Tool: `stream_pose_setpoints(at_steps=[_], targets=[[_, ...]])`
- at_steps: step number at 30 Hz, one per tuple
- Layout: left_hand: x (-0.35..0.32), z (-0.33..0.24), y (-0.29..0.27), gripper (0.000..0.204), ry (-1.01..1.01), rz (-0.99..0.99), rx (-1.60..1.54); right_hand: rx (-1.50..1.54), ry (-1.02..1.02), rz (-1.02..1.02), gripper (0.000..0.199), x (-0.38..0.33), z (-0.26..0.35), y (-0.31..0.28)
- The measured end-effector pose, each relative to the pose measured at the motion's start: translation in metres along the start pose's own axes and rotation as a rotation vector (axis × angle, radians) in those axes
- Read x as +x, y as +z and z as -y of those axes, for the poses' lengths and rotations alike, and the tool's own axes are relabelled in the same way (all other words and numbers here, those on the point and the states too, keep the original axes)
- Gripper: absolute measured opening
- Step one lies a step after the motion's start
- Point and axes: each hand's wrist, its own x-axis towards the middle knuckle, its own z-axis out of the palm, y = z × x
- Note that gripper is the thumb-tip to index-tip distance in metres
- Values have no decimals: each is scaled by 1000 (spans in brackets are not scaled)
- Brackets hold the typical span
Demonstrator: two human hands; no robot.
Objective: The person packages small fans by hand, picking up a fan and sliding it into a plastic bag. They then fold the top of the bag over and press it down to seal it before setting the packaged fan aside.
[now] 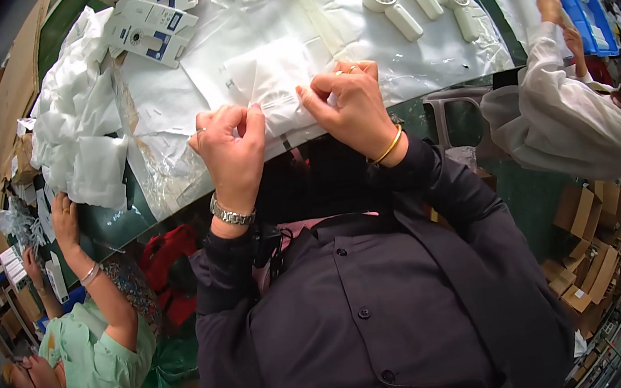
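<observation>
Between my two hands a thin, whitish see-through plastic bag (269,75) lies over the table's front edge. My left hand (231,145), with a metal watch at its wrist, has thumb and fingers pinched at the bag's near left edge. My right hand (349,100), a gold bangle at its wrist, pinches the near right edge in the same way. Whether anything lies inside the bag I cannot tell. Several white handheld fans (399,16) with round heads lie beyond my right hand.
Printed flat cartons (147,32) lie at the far left, beside a heap of white plastic bags (77,122). A person in a green top (99,336) works at the left, another in a white shirt (572,115) at the right by a blue bin (578,2). Cardboard boxes (580,215) stand behind.
</observation>
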Motion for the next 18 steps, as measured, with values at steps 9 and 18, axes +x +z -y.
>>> stream_pose_setpoints(at_steps=[9,18], targets=[[16,25,2,36,186,77,10,173,-201,-241,35,13,-24,17],[13,12,1,35,133,-45,157,-152,-146,-240,35,-6,-11,0]])
